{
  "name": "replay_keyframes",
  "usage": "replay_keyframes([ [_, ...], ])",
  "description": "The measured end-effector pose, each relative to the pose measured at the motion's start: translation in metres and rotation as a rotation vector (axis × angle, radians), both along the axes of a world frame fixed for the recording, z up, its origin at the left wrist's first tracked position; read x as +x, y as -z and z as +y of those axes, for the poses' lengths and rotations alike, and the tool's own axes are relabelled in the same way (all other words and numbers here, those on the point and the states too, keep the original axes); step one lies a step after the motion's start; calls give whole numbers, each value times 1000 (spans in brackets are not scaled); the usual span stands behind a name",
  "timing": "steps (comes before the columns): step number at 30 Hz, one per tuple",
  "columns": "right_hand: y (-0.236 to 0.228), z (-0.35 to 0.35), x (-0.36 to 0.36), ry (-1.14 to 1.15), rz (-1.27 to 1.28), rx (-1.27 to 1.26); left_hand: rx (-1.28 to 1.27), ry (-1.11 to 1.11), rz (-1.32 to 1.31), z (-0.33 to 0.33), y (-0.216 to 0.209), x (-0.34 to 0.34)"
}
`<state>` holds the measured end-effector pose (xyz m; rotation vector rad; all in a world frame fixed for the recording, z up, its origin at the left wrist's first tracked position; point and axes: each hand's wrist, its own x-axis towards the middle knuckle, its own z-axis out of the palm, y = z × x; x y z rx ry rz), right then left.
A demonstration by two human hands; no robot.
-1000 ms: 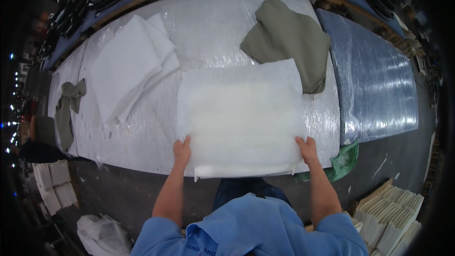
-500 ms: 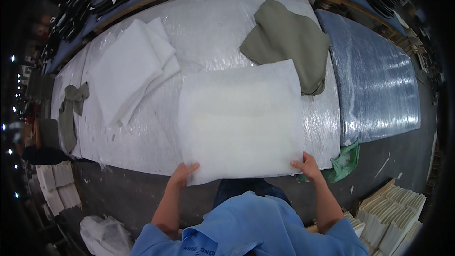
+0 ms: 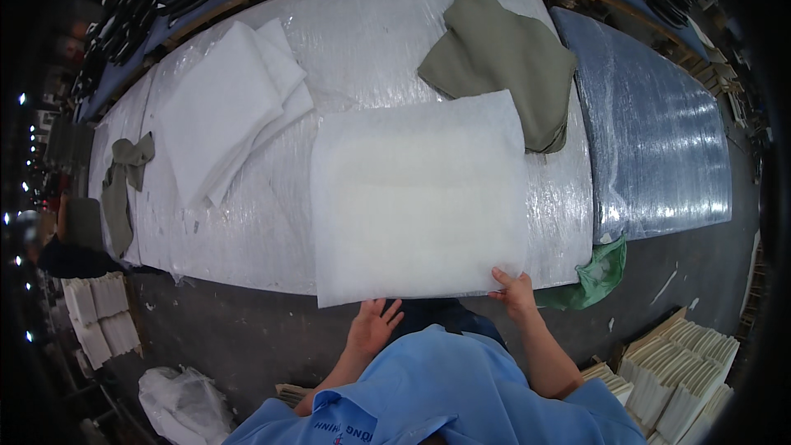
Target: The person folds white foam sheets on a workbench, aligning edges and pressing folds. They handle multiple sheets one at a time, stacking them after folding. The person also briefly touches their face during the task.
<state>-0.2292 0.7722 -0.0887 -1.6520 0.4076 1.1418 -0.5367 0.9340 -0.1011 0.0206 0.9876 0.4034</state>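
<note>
A square white padding sheet (image 3: 420, 206), yellowish in its middle, lies on the plastic-wrapped table (image 3: 371, 25), its near edge at the table's front. My right hand (image 3: 516, 293) grips that sheet near its lower right corner, thumb on top and fingers beneath. Just below the near edge is my left hand (image 3: 375, 330), fingers spread and holding nothing; its fingertips come close to the sheet's underside. Olive-green fabric pieces (image 3: 503, 58) lie beyond the sheet's upper right corner. To the left rests a stack of white padding sheets (image 3: 222, 107).
A narrow olive strip (image 3: 124, 189) is at the table's left end. Right of it all stands a blue plastic-wrapped surface (image 3: 651, 132), with green plastic (image 3: 601, 276) hanging by its near corner. Cream-coloured stacked pieces (image 3: 680, 367) and a clear plastic bag (image 3: 181, 404) are on the floor.
My left hand has let go of the sheet's lower left corner and moved right, below its edge. My right hand has shifted slightly left along the sheet.
</note>
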Motion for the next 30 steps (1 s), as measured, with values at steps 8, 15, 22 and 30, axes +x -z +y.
replay_keyframes([
  [8, 34, -13, 4, 136, -105, 92, 68, -211, 304, 36, 33, 25],
  [15, 39, -24, 40, 179, -74, 79, 42, -311, 326, 70, 47, 6],
  [22, 37, -42, 58, -58, 7, 62, 175, -91, 150, 59, 31, -9],
  [30, -11, -39, 113, -364, 1, -50, 281, 482, 500, 121, -14, -93],
])
